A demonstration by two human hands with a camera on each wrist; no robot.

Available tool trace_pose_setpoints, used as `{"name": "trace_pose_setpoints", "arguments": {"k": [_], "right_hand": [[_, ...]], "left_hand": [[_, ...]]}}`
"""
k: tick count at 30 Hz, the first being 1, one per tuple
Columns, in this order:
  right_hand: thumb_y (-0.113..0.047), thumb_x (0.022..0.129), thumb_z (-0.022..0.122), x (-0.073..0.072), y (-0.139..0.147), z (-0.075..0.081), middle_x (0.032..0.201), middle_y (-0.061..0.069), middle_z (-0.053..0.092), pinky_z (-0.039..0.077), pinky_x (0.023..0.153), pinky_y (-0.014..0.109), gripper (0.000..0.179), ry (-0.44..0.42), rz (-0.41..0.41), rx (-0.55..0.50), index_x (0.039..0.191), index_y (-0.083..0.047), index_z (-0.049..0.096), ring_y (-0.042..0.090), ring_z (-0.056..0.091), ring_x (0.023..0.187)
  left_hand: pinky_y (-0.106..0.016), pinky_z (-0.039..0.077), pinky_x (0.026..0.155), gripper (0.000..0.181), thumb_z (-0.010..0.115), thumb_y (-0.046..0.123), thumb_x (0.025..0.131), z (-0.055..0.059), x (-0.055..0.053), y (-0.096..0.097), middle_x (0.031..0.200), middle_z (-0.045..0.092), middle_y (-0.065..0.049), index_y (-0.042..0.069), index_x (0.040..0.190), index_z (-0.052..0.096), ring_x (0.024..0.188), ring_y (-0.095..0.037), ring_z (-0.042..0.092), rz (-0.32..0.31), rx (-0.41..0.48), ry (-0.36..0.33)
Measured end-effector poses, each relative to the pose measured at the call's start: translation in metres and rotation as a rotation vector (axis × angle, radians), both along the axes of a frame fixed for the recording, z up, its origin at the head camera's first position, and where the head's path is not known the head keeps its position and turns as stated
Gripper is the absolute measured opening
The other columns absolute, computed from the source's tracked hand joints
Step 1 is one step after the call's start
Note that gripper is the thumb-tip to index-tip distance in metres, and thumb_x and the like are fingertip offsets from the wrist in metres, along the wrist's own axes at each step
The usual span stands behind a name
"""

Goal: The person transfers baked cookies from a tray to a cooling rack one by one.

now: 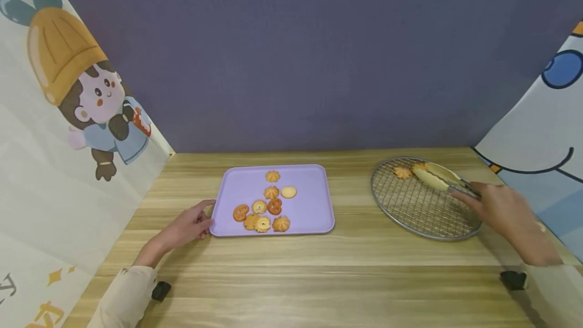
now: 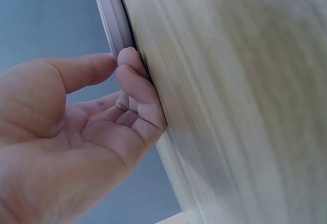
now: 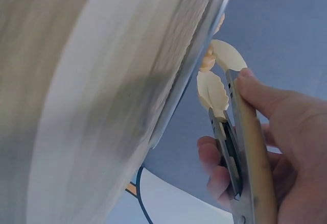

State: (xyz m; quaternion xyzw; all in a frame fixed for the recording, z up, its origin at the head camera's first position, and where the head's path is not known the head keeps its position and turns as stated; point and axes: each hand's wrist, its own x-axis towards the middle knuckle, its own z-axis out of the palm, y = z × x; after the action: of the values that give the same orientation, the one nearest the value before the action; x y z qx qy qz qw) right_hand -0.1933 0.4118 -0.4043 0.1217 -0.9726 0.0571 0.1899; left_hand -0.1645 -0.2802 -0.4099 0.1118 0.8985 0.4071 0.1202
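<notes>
Sleeves (image 1: 123, 297): cream, low in the head view, a black piece (image 1: 161, 291) showing beside the left one.
Left hand (image 1: 186, 227): I pinch the rim of the lilac tray (image 1: 314, 186) between thumb and finger, towards its near left corner.
Tray place: flat on the table (image 1: 273, 287), left of the round wire rack (image 1: 423, 211).
Cookies on tray (image 1: 281, 224): nine, mostly gathered in the near half, two of them pretzel-shaped.
Right hand (image 1: 505, 211): I grasp the tongs (image 1: 430, 180), fingers curled round the handles.
Tongs' heads: pale and scalloped, over the far part of the rack.
Cookie at tongs (image 1: 419, 167): between the heads; I cannot tell whether they press it.
Other cookie (image 1: 403, 172): flower-shaped, on the rack, just left of the heads.
Backdrop (image 1: 319, 65): dark blue-grey, behind the table.
</notes>
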Motion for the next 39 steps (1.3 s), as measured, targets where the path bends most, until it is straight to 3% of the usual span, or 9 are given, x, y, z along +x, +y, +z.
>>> {"name": "trace_pose_setpoints", "arguments": {"k": [4, 14, 25, 35, 39], "right_hand": [[-0.039, 0.094, 0.069, 0.0012, 0.0023, -0.0005, 0.044, -0.004, 0.037, 0.030, 0.037, 0.032, 0.047, -0.029, -0.024, 0.005, 0.101, 0.008, 0.069, 0.013, 0.036, 0.038], [-0.044, 0.096, 0.064, 0.0030, 0.0040, -0.0008, 0.047, -0.001, 0.039, 0.030, 0.037, 0.032, 0.053, -0.114, -0.065, 0.005, 0.107, 0.008, 0.068, 0.016, 0.039, 0.040], [-0.040, 0.093, 0.069, 0.0039, 0.0050, -0.0035, 0.045, -0.001, 0.033, 0.026, 0.037, 0.030, 0.044, -0.084, -0.079, 0.006, 0.091, 0.003, 0.069, 0.015, 0.033, 0.037], [-0.048, 0.095, 0.064, 0.0052, 0.0062, 0.0021, 0.047, 0.001, 0.039, 0.032, 0.038, 0.033, 0.064, -0.157, -0.101, 0.003, 0.110, 0.015, 0.063, 0.016, 0.040, 0.038], [-0.049, 0.094, 0.064, 0.0060, 0.0043, 0.0056, 0.045, 0.001, 0.037, 0.031, 0.037, 0.033, 0.069, -0.120, -0.099, -0.003, 0.115, 0.016, 0.061, 0.016, 0.038, 0.036]], "left_hand": [[-0.027, 0.051, 0.057, 0.054, 0.054, 0.001, 0.099, -0.0014, -0.0006, -0.0008, 0.078, 0.059, -0.009, -0.010, 0.147, 0.032, 0.066, -0.017, 0.058, -0.001, -0.003, 0.003], [-0.027, 0.051, 0.056, 0.054, 0.054, 0.001, 0.099, -0.0009, -0.0024, -0.0014, 0.078, 0.059, -0.009, -0.009, 0.147, 0.032, 0.066, -0.018, 0.058, -0.002, -0.003, 0.005], [-0.027, 0.051, 0.057, 0.054, 0.054, 0.002, 0.100, -0.0008, -0.0023, -0.0018, 0.079, 0.059, -0.009, -0.009, 0.148, 0.032, 0.067, -0.018, 0.058, 0.001, -0.007, -0.006], [-0.027, 0.051, 0.057, 0.054, 0.054, 0.002, 0.100, -0.0013, -0.0026, -0.0014, 0.078, 0.059, -0.009, -0.009, 0.148, 0.032, 0.067, -0.018, 0.058, 0.008, -0.007, -0.014], [-0.027, 0.050, 0.057, 0.054, 0.054, 0.002, 0.100, -0.0010, -0.0024, -0.0012, 0.078, 0.059, -0.009, -0.008, 0.148, 0.032, 0.067, -0.018, 0.058, 0.009, -0.009, -0.015]]}}
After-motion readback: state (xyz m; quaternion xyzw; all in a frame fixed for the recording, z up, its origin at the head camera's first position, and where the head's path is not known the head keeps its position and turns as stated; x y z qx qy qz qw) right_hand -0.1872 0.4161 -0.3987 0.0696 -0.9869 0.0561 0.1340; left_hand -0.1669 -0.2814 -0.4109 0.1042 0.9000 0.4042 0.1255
